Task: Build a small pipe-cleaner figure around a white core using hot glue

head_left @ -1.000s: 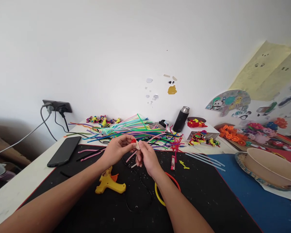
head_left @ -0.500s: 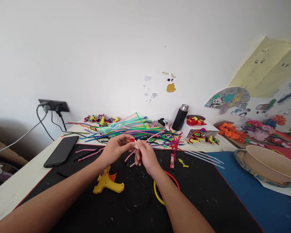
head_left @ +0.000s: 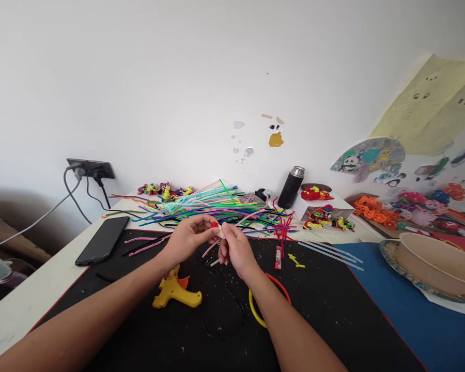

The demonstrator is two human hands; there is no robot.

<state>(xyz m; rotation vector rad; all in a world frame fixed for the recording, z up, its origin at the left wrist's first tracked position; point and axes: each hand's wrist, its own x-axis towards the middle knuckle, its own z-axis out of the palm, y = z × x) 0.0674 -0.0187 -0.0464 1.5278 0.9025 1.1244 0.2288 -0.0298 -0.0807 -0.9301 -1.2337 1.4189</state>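
Note:
Over the black mat [head_left: 318, 310] my left hand [head_left: 189, 238] is closed in a pinch, fingertips against those of my right hand [head_left: 237, 248]. Between them is a small red and white piece [head_left: 215, 226], mostly covered by the fingers, so its exact kind is hidden. My right thumb and forefinger pinch its white side, while the left fingers hold by the red part. Below my left wrist lies a yellow glue gun [head_left: 176, 292] with an orange trigger. A red and yellow ring [head_left: 257, 310] is partly hidden by my right forearm.
A heap of coloured pipe cleaners [head_left: 201, 201] lies behind the hands. A black phone [head_left: 103, 240] sits at left, and a black flask [head_left: 292, 187] stands by the wall. Glue sticks [head_left: 329, 252], a small red-labelled item [head_left: 278, 257] and a beige bowl [head_left: 437, 263] are at right.
The whole view has shifted slightly, so things appear a little further right. Both hands keep their pinch on the small red and white piece, with barely any finger movement.

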